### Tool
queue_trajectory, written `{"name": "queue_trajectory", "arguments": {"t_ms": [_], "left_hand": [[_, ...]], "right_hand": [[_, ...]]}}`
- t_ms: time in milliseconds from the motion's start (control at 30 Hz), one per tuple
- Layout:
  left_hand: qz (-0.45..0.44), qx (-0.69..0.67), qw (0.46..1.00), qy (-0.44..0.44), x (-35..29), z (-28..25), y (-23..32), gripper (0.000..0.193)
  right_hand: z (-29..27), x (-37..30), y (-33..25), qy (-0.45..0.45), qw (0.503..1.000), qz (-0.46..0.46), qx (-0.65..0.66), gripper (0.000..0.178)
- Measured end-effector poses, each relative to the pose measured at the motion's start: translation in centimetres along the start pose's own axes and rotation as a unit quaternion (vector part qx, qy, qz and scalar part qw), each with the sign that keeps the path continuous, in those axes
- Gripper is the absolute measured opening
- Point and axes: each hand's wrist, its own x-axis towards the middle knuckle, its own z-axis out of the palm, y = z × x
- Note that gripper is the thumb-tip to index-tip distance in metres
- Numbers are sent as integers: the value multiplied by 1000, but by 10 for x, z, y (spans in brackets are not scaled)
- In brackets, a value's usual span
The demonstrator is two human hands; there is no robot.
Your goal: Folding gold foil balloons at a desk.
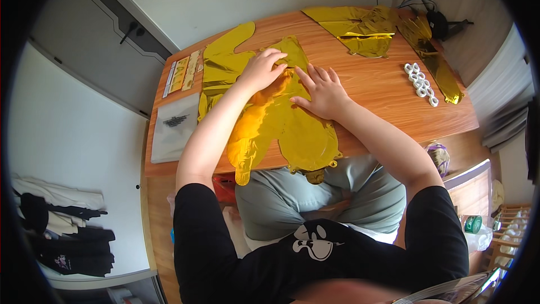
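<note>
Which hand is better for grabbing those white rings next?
Probably the right hand: the white rings lie on its side of the table. The left hand is farther away, at the gold foil.

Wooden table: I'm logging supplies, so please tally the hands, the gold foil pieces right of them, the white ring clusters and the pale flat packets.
Hands: 2 (left hand, right hand)
Foil pieces: 2 (upper foil piece, right-edge foil piece)
White ring cluster: 1
Pale flat packet: 1
Total: 6
</note>
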Motion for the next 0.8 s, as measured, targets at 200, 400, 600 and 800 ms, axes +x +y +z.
{"name": "queue_trajectory", "arguments": {"t_ms": [200,400,600,800], "left_hand": [[60,113,989,73,40,26,17,40],[77,171,981,51,47,33,13,42],[69,179,981,37,53,30,13,46],[54,184,981,15,61,30,12,53]], "right_hand": [[3,0,0,6,1000,0,0,90],[4,0,0,17,1000,-3,4,90],[2,-1,-1,20,1000,0,-1,89],[-1,-1,-2,9,1000,1,2,90]]}}
